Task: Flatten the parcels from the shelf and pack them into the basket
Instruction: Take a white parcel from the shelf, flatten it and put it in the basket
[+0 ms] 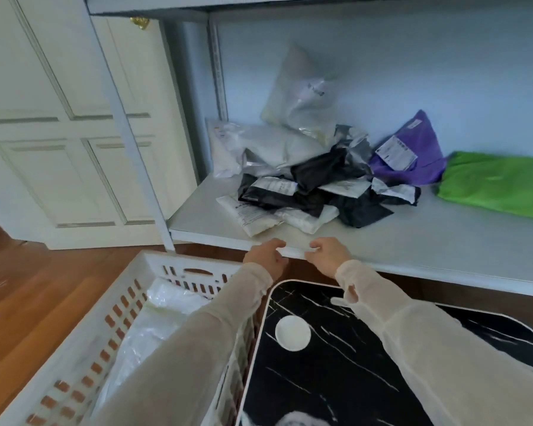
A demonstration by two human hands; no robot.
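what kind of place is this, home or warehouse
Most likely a home, perhaps a spare room used for storage. A white panelled door with a brass fitting, a wooden floor and a laundry-style basket sit beside a white shelf holding mailer parcels.

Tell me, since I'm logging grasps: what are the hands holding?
No parcel. Left hand and right hand rest at the shelf's front edge; any grip is unclear.

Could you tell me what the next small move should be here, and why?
Probably reach the right hand forward to the nearest white parcel in the pile: both hands sit empty at the shelf edge, and the basket holds only white bags so far.
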